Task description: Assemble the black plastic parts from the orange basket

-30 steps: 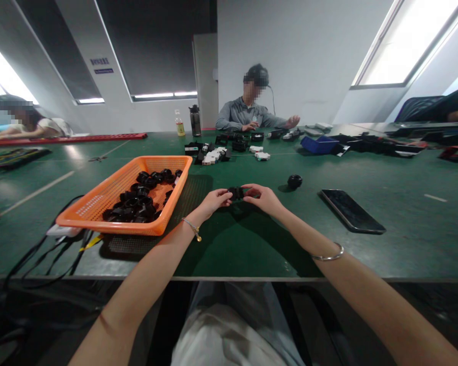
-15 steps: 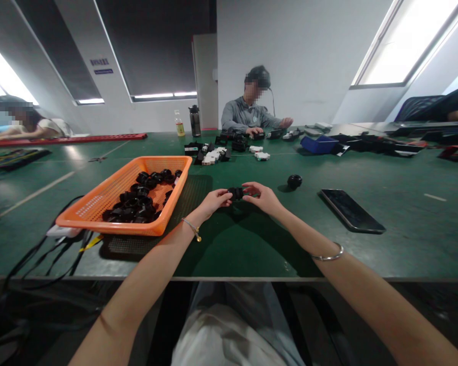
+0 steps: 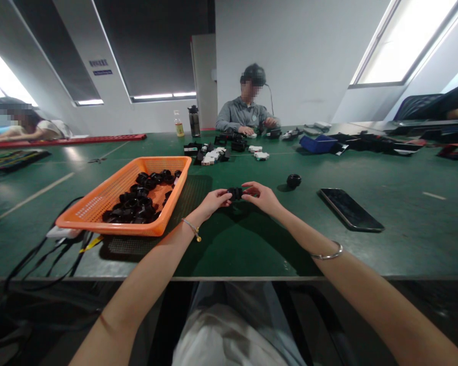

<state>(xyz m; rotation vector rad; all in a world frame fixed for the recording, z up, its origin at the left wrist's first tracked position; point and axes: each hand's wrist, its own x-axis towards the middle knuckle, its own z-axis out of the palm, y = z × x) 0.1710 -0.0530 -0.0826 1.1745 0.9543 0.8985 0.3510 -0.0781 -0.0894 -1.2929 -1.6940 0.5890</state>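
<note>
Between my two hands is a small black plastic fitting (image 3: 235, 193), held just above the green table. My left hand (image 3: 215, 201) pinches its left end between thumb and fingers. The fingers of my right hand (image 3: 262, 197) close on its right end, the index finger curved over the top. Finer detail of the fitting is too small to make out. A round black fitting (image 3: 293, 180) lies by itself to the right of my hands. On the left stands an orange basket (image 3: 164, 227) with several black plastic fittings (image 3: 133, 204) inside.
A phone (image 3: 351, 209) lies flat at the right. Black cables (image 3: 66, 251) run over the table edge by the basket. White and black parts (image 3: 213, 154), a blue bin (image 3: 316, 144) and two bottles (image 3: 194, 121) stand further back. A co-worker (image 3: 244, 114) sits opposite.
My hands stay around the fitting, almost in the same place. Across the table, the co-worker's raised hand has come down and inward toward the other hand.
</note>
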